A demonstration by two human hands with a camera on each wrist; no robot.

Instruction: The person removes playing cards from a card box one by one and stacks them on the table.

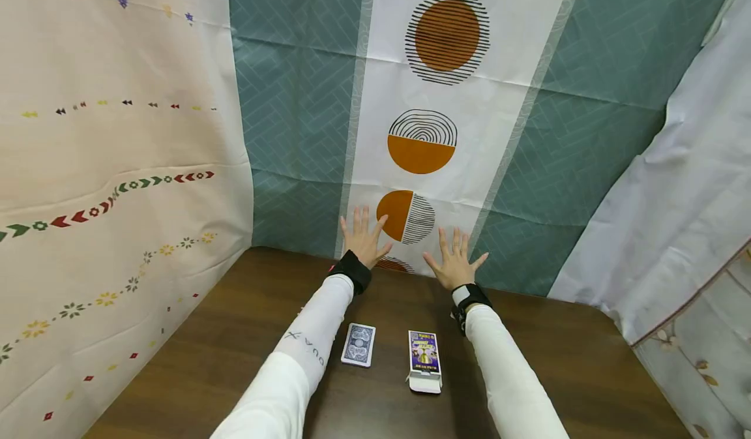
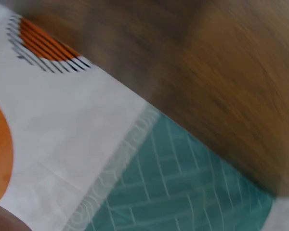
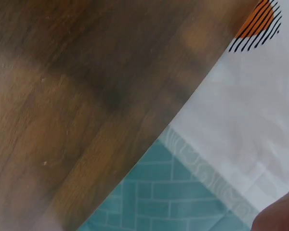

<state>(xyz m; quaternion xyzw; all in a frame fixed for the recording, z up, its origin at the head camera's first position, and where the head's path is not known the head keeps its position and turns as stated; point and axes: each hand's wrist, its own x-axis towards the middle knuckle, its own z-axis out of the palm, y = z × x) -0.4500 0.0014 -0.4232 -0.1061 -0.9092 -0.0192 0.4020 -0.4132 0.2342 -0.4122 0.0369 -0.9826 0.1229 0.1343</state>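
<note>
Both arms reach forward over the table with fingers spread. My left hand (image 1: 362, 242) is held up near the table's far edge, its fingers straight and nothing in it. To its right, my right hand (image 1: 455, 266) is spread the same way and holds nothing. Nearer to me, between the forearms, a blue-backed deck of playing cards (image 1: 358, 344) lies on the table. Beside it on the right is a purple and yellow card box (image 1: 425, 359), its white end flap (image 1: 425, 384) folded out toward me. Only a bit of skin shows at a lower corner of each wrist view.
The brown wooden table (image 1: 235, 341) ends at a hanging teal and white curtain (image 1: 299, 132) with orange circles. A cream patterned cloth (image 1: 129, 139) hangs along the left side, and a white cloth (image 1: 663, 184) hangs at the right.
</note>
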